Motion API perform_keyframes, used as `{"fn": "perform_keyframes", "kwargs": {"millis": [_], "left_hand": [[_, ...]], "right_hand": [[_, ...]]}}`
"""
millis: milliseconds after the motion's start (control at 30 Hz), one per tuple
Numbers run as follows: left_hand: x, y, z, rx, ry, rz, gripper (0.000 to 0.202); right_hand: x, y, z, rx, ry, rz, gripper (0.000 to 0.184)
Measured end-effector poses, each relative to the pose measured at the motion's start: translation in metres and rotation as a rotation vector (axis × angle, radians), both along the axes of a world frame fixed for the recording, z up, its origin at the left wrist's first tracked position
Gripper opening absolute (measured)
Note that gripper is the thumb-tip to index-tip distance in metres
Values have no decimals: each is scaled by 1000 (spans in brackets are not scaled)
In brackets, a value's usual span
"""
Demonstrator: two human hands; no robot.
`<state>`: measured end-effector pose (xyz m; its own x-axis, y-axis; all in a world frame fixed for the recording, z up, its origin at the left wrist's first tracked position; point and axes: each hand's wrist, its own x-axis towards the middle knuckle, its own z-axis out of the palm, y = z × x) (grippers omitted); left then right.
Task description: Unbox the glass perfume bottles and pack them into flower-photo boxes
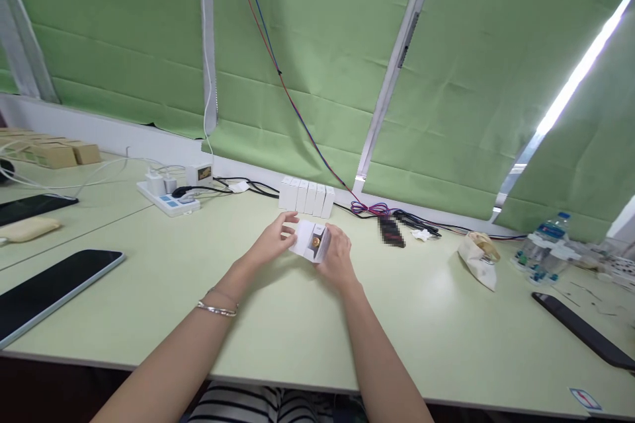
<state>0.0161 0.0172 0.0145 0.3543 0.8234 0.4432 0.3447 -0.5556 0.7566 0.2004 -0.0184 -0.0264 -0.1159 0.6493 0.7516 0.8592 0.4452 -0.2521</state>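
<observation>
The right hand (338,252) gripped the white box (306,241) to its left, probably best held lightly, while the left hand (272,240), fingers apart, was at the opposite edge.

Six white boxes (311,198) were counted in a row on the surface (417,317), one open white box (310,241) was held in front of them, and one further white box (199,176) was seen behind the single power strip (169,202). Three flat dark devices (59,287) were counted, two left and one right; one blue-capped bottle (551,231) and one cream bag (476,261) were also counted.
</observation>
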Motion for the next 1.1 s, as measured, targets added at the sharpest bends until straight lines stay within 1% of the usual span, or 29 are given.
{"fn": "perform_keyframes", "kwargs": {"millis": [67, 133, 200, 333, 433, 500, 600, 667, 800, 900, 933, 1000, 1033, 1100], "left_hand": [[4, -1, -5, 128, 32, 41, 54], [11, -4, -7, 298, 107, 51, 39], [17, -8, -5, 401, 190, 25, 25], [18, -13, 2, 376, 256, -34, 25], [14, -15, 6, 326, 283, -86, 26], [13, -16, 7, 282, 278, -100, 28], [13, -20, 10, 162, 271, -55, 30], [12, -22, 12, 106, 321, -34, 32], [8, -22, 13, 149, 435, -36, 36], [10, -20, 9, 195, 472, 43, 30], [11, -19, 7, 208, 470, 64, 27], [12, -16, 5, 230, 426, 57, 23], [12, -14, 5, 240, 368, 43, 22], [9, -9, 6, 232, 163, 37, 24]], "right_hand": [[0, 2, -3, 35, 20, -1, 76], [-2, 3, -4, 52, 28, -1, 77], [-4, 2, -4, 55, 41, -15, 75], [-8, 1, -1, 54, 73, -83, 73], [-9, 1, 0, 44, 107, -148, 74], [-9, 2, 0, 32, 127, -167, 75], [-10, 0, 1, 11, 68, -105, 73], [-11, -2, 2, -7, 12, -62, 72], [-14, -5, 3, -37, -56, -62, 71], [-15, -6, 5, -40, -133, -58, 70], [-16, -5, 5, -41, -140, -64, 70], [-15, -5, 7, -47, -115, -84, 72], [-14, -4, 7, -52, -87, -97, 74], [-11, -2, 8, -66, 6, -140, 77]]}}
